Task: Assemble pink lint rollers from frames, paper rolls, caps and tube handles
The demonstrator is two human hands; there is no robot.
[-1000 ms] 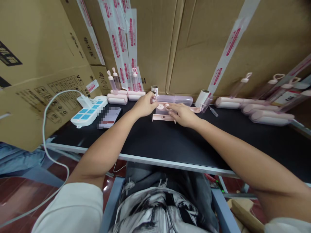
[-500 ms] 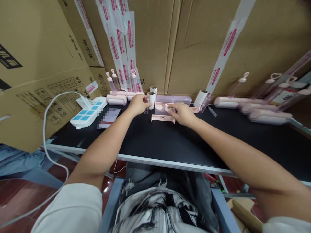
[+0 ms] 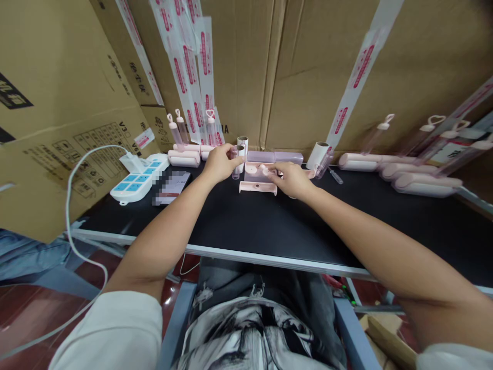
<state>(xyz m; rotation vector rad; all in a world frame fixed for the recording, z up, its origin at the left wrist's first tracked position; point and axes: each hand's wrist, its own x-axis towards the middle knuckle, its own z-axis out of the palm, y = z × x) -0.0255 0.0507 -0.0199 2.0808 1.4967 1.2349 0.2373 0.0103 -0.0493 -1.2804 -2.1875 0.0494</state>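
My left hand (image 3: 219,164) is closed around a clear pinkish tube (image 3: 235,172), held upright just in front of a white lint-roller refill (image 3: 241,150). My right hand (image 3: 291,180) pinches a small pale pink piece (image 3: 264,170) over an opened pink plastic case (image 3: 257,188). The case lies on the black table between the hands, and the right fingers partly cover it. A second white roll (image 3: 242,140) stands behind the first. Exactly what shape the pink piece has is too small to tell.
Lilac cases (image 3: 275,158) lie along the cardboard wall. Another white roll (image 3: 318,155) and a small screwdriver (image 3: 336,177) are to the right, near several pink rollers (image 3: 425,186). A power strip (image 3: 139,180) and phone (image 3: 173,186) sit at left.
My left hand has shifted the tube slightly to the right, so it now overlaps the white roll. The right fingers have moved only a little at the pink piece.
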